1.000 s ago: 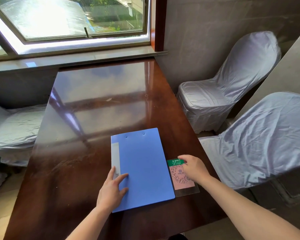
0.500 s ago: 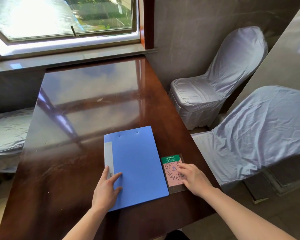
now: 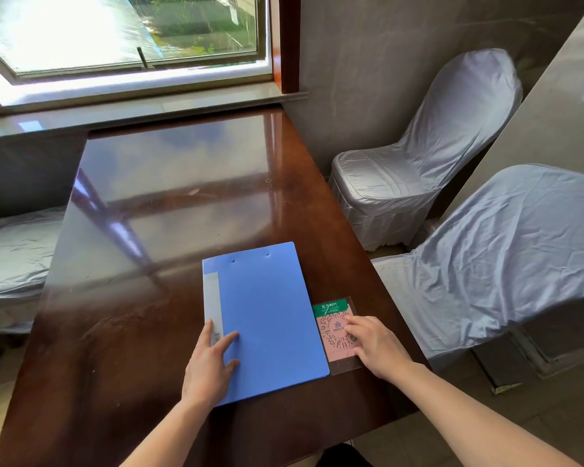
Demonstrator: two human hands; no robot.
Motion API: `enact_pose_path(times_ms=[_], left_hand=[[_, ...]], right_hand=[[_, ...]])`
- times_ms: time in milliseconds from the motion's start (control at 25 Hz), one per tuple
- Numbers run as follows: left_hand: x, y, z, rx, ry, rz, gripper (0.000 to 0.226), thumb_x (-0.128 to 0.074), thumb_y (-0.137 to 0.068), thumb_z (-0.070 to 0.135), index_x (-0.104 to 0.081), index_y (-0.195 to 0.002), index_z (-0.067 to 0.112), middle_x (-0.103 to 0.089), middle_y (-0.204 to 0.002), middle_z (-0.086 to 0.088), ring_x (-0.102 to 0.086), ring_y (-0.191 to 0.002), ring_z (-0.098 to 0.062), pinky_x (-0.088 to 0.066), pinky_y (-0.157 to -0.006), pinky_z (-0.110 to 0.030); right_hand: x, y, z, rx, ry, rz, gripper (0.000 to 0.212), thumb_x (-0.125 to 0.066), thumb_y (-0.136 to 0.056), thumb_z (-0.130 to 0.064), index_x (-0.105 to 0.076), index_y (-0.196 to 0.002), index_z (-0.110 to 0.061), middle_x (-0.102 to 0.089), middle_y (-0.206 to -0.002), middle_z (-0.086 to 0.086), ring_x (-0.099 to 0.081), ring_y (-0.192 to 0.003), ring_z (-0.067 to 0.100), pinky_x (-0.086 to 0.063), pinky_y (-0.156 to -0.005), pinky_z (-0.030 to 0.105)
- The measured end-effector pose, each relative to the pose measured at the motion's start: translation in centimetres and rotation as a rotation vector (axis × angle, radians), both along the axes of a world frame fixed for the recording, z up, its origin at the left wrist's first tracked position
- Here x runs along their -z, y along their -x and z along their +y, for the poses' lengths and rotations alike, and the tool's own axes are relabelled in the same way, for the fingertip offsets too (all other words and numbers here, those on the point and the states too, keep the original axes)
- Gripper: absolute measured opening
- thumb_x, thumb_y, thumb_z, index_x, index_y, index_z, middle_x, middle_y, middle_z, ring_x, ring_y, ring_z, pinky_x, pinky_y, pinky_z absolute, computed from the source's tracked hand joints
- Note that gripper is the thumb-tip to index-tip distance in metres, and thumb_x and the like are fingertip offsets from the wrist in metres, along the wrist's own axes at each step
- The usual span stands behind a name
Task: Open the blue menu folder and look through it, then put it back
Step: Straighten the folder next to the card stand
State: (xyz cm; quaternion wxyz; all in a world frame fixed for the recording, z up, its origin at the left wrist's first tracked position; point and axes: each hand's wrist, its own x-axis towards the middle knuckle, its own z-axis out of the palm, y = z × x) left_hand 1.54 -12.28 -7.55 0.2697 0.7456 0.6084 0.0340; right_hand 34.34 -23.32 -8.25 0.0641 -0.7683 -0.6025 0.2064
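Note:
The blue menu folder (image 3: 267,315) lies closed and flat on the dark wooden table (image 3: 149,230), near its front right part, with a grey spine label along its left edge. My left hand (image 3: 209,362) rests flat on the folder's lower left corner, fingers spread. Just right of the folder lies a pink card with a QR code and a green top strip (image 3: 332,326) in a clear sleeve. My right hand (image 3: 375,345) lies on that card's right side, fingers apart, gripping nothing.
Two chairs in grey cloth covers stand to the right of the table, one far (image 3: 429,156) and one near (image 3: 506,261). Another covered seat (image 3: 14,261) is at the left. A window (image 3: 125,35) and sill run along the far end.
My right hand slid from the card's top down to its right side, uncovering the QR code. My left hand and the folder stayed put; the view shifted slightly.

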Motion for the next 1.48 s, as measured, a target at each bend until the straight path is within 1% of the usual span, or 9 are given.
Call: enact_pose_path(times_ms=[200,360,600,920,1120,1480], left_hand=[[-0.04,-0.06,0.13,-0.004,0.004,-0.004,0.056,-0.069,-0.089,0.03,-0.049,-0.14,0.042,-0.007,-0.167,0.005,-0.033,-0.146,-0.022,-0.045,-0.107,-0.04],[0.09,0.13,-0.12,-0.001,0.008,-0.002,0.056,-0.069,-0.089,0.03,-0.049,-0.14,0.042,-0.008,-0.167,0.005,-0.033,-0.146,-0.023,-0.046,-0.107,-0.041],[0.07,0.19,-0.24,-0.004,0.01,0.001,0.056,-0.069,-0.089,0.031,-0.049,-0.14,0.042,-0.009,-0.167,0.004,-0.036,-0.145,-0.024,-0.048,-0.104,-0.041],[0.15,0.26,-0.29,0.005,0.0,-0.006,0.056,-0.069,-0.089,0.031,-0.049,-0.14,0.042,-0.009,-0.167,0.004,-0.035,-0.145,-0.024,-0.047,-0.104,-0.04],[0.18,0.16,-0.3,-0.013,0.008,-0.013,0.057,-0.069,-0.089,0.03,-0.049,-0.14,0.042,-0.009,-0.167,0.004,-0.032,-0.147,-0.024,-0.046,-0.107,-0.043],[0.12,0.24,-0.09,-0.047,0.028,-0.081,0.063,-0.074,-0.085,0.029,-0.048,-0.141,0.041,-0.012,-0.166,0.003,-0.024,-0.15,-0.023,-0.042,-0.111,-0.047]], right_hand=[[0.21,0.08,0.08,0.016,-0.01,0.002,0.057,-0.068,-0.091,-0.014,-0.05,-0.145,-0.018,-0.045,-0.154,0.0,-0.038,-0.143,0.014,-0.039,-0.116,0.032],[0.14,0.25,0.09,0.036,-0.016,0.012,0.057,-0.068,-0.091,-0.016,-0.05,-0.145,-0.018,-0.046,-0.154,0.0,-0.04,-0.142,0.015,-0.042,-0.113,0.031],[0.32,0.13,0.13,0.041,-0.025,0.011,0.057,-0.068,-0.091,-0.015,-0.05,-0.145,-0.018,-0.046,-0.154,-0.001,-0.038,-0.143,0.014,-0.039,-0.115,0.032],[0.15,0.25,0.15,0.045,-0.019,0.009,0.058,-0.068,-0.091,-0.017,-0.049,-0.146,-0.019,-0.045,-0.154,0.0,-0.038,-0.142,0.015,-0.04,-0.114,0.032],[0.06,0.06,0.15,0.025,-0.037,0.006,0.057,-0.066,-0.091,-0.013,-0.05,-0.145,-0.017,-0.047,-0.153,0.0,-0.037,-0.142,0.015,-0.039,-0.116,0.033],[-0.3,0.14,0.1,0.07,-0.045,0.046,0.055,-0.067,-0.091,-0.019,-0.051,-0.144,-0.019,-0.049,-0.151,-0.002,-0.037,-0.142,0.013,-0.037,-0.117,0.033]])
